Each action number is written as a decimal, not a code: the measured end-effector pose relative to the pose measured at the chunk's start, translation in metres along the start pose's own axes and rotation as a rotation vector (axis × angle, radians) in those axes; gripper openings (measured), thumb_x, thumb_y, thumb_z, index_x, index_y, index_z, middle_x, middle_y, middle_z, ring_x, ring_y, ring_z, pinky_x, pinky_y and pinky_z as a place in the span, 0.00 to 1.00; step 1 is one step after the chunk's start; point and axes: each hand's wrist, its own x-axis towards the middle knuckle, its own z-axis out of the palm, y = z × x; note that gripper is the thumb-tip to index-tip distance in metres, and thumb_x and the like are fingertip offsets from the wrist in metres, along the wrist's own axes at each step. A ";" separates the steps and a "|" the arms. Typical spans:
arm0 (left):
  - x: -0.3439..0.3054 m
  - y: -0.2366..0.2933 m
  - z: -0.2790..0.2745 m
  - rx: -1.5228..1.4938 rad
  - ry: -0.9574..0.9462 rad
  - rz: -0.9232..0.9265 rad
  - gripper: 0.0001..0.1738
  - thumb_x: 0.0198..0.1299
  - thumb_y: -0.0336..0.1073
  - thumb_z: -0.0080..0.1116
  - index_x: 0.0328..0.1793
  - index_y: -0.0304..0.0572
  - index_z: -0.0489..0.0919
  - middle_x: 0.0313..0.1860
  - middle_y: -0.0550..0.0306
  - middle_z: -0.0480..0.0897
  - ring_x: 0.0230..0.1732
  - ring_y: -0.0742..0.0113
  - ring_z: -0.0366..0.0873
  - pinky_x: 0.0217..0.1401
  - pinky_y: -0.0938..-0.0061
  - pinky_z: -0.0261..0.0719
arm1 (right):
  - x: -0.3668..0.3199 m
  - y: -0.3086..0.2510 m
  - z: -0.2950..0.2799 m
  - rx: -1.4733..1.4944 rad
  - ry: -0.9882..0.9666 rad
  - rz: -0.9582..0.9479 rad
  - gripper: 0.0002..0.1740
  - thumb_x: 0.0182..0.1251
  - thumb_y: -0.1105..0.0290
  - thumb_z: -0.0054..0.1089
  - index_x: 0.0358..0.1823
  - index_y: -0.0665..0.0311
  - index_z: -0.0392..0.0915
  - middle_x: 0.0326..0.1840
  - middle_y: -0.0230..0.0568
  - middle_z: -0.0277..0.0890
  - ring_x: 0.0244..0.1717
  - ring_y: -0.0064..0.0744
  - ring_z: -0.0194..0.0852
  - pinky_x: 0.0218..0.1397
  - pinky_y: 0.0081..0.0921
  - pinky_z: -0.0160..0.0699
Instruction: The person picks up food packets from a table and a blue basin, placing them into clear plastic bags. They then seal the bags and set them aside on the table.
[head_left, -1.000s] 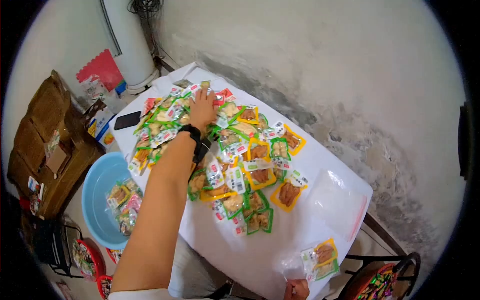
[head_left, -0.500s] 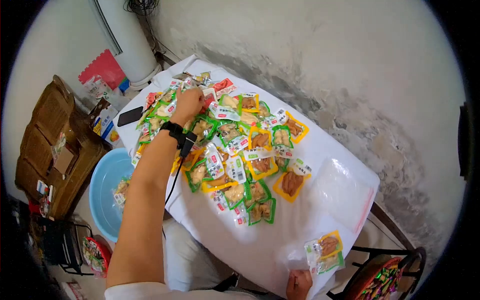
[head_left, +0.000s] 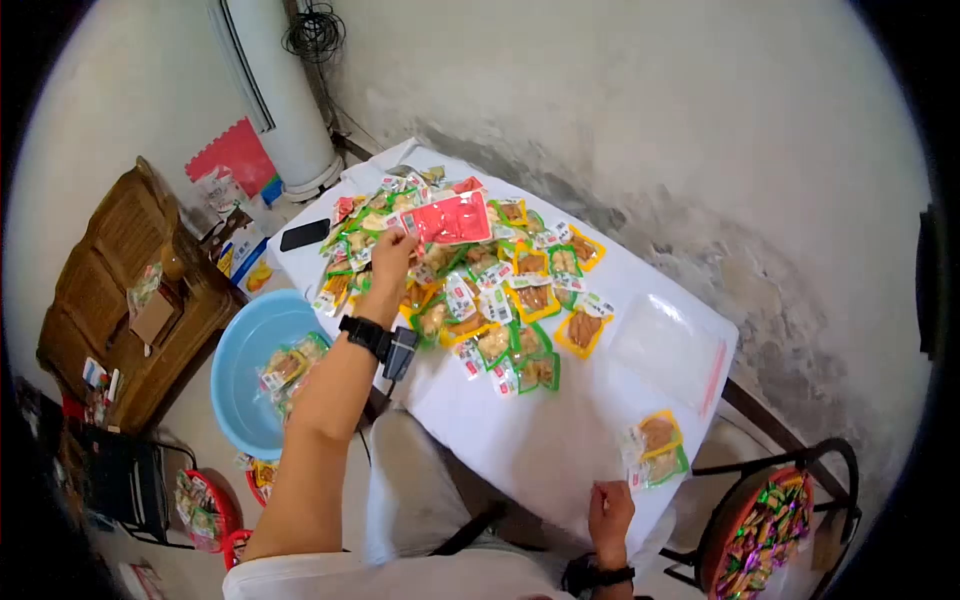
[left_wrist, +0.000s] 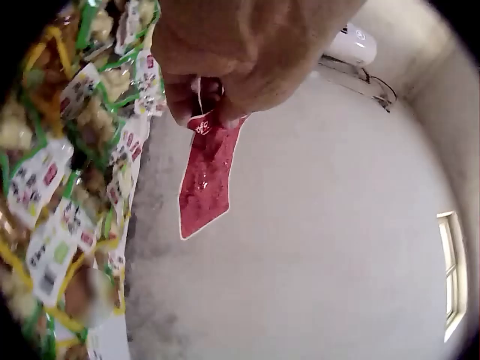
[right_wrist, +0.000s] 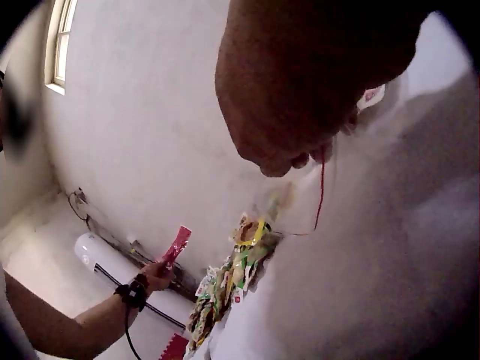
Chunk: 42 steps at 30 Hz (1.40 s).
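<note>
My left hand (head_left: 392,255) pinches one end of a red snack packet (head_left: 447,219) and holds it over the pile of snack packets (head_left: 530,342). The left wrist view shows this packet (left_wrist: 206,176) hanging from the fingertips, pale-edged and partly hidden by the hand. Near the table's front corner, my right hand (head_left: 610,513) has its fingers curled on a clear plastic bag, whose thin red seal line (right_wrist: 322,187) runs down from the fingers in the right wrist view. Beyond that hand are a yellow-edged packet (head_left: 658,432) and a green-edged one (head_left: 664,466).
Flat clear bags (head_left: 668,345) lie on the white-covered table (head_left: 520,445) at the right. A black phone (head_left: 305,235) rests at the far left edge. Below stands a blue basin (head_left: 238,375) with packets. A red basket of wrapped sweets (head_left: 765,530) sits at the right.
My left hand reached into the pile's far side, shifted left there, then came up and back with the red packet. The right hand stays by the front corner; the head view has shifted.
</note>
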 end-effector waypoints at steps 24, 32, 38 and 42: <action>-0.212 -0.158 -0.018 0.086 -0.264 0.045 0.12 0.57 0.17 0.46 0.39 0.36 0.79 0.50 0.54 0.79 0.50 0.64 0.77 0.54 0.77 0.72 | -0.024 -0.016 -0.006 0.130 0.084 0.017 0.04 0.58 0.80 0.58 0.34 0.67 0.76 0.30 0.45 0.73 0.29 0.41 0.74 0.32 0.29 0.73; -0.292 -0.124 -0.047 -0.115 -0.132 -0.404 0.16 0.66 0.35 0.53 0.58 0.40 0.69 0.46 0.57 0.77 0.44 0.70 0.76 0.41 0.76 0.77 | -0.028 -0.008 -0.004 0.112 0.117 0.000 0.04 0.59 0.79 0.58 0.35 0.67 0.77 0.30 0.43 0.74 0.29 0.37 0.74 0.33 0.28 0.73; -0.333 -0.086 -0.010 -0.372 -0.190 -0.797 0.19 0.65 0.37 0.55 0.58 0.41 0.68 0.48 0.55 0.78 0.45 0.67 0.77 0.43 0.74 0.78 | -0.030 -0.001 0.000 0.125 0.106 0.026 0.04 0.58 0.79 0.59 0.35 0.66 0.77 0.29 0.42 0.73 0.28 0.36 0.74 0.32 0.27 0.73; -0.322 -0.090 0.009 -0.310 -0.186 -0.814 0.13 0.62 0.38 0.59 0.48 0.41 0.74 0.39 0.58 0.79 0.40 0.70 0.77 0.40 0.76 0.79 | -0.029 0.005 0.005 0.130 0.119 0.023 0.04 0.58 0.78 0.59 0.35 0.65 0.76 0.29 0.41 0.73 0.28 0.36 0.74 0.32 0.28 0.73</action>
